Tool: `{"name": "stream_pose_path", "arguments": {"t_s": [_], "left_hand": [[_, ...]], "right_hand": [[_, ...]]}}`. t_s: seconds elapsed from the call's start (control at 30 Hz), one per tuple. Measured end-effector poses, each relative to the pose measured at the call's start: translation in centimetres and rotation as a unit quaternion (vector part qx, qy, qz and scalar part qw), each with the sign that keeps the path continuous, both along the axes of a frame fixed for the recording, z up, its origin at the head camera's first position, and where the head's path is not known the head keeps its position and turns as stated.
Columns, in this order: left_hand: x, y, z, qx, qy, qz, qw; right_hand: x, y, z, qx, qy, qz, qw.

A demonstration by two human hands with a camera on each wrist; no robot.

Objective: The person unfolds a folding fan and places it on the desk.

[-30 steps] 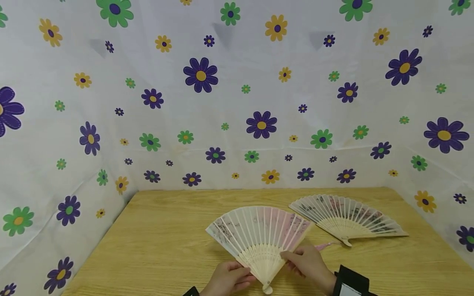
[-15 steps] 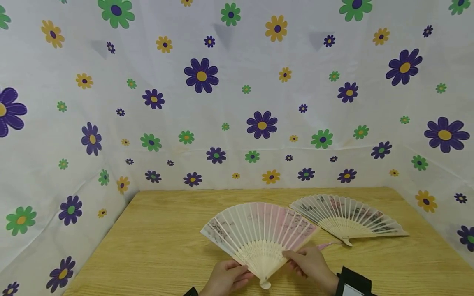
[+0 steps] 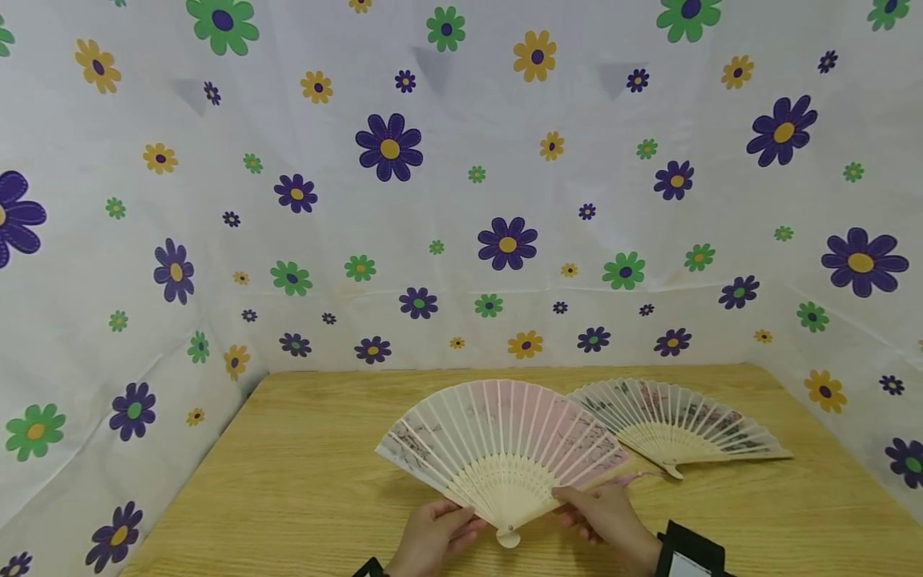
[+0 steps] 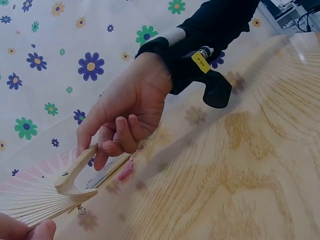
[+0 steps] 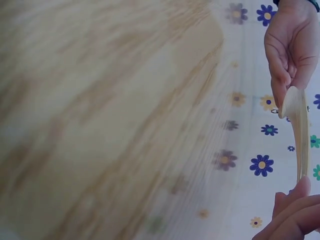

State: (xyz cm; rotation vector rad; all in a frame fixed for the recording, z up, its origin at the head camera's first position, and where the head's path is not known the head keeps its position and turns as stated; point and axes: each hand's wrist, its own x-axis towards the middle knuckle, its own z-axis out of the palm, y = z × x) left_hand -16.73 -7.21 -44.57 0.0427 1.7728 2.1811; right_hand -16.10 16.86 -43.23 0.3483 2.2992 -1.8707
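A folding fan [image 3: 497, 449] in pale grey-white and pink, printed with blossom branches, is spread wide at the front middle of the table in the head view. My left hand [image 3: 433, 535] pinches its left outer rib near the pivot. Thumb on top, my right hand [image 3: 607, 514] grips the right outer rib. In the left wrist view the pivot end [image 4: 65, 185] has a small metal ring. The right wrist view catches the fan [image 5: 298, 120] nearly edge-on between both hands. A pink tassel [image 3: 627, 478] shows beyond my right hand.
Behind on the right lies a second spread fan [image 3: 671, 425], white with dark and red floral prints; the held fan overlaps its left end in the head view. The wooden table [image 3: 288, 449] is enclosed by a white flowered cloth [image 3: 447, 208] at the back and sides.
The held fan has spread wider, its left edge swinging left and its right edge right. Its pivot has shifted slightly away from me and left. Both hands keep their hold.
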Motion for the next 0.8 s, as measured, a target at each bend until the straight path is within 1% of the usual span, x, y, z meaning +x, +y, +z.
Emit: {"name": "stream_pose_path", "arguments": {"t_s": [0.23,0.3,0.37,0.43,0.57,0.73,0.8], "left_hand": [[0.10,-0.18,-0.19,0.015,-0.015,0.007,0.9997],[0.13,-0.24,-0.24,0.022,-0.014,0.011,0.9996],[0.10,-0.25,-0.21,0.030,-0.011,0.019,0.9993],[0.09,-0.27,-0.11,0.035,-0.008,0.027,0.9990],[0.05,-0.30,0.15,0.038,-0.011,0.036,0.9986],[0.03,-0.36,-0.02,0.058,-0.014,0.037,0.9975],[0.01,-0.43,-0.15,0.069,-0.016,0.037,0.9968]], "right_hand": [[0.09,0.28,-0.21,-0.056,-0.027,0.034,0.9975],[0.10,0.25,-0.21,-0.068,-0.033,0.039,0.9964],[0.07,0.18,-0.11,-0.075,-0.046,0.035,0.9955],[0.09,0.05,-0.01,-0.070,-0.057,0.025,0.9956],[0.12,-0.23,0.13,-0.069,-0.069,0.011,0.9952],[0.08,-0.34,0.12,-0.085,-0.075,0.011,0.9935],[0.06,-0.28,0.12,-0.093,-0.077,0.018,0.9926]]}}
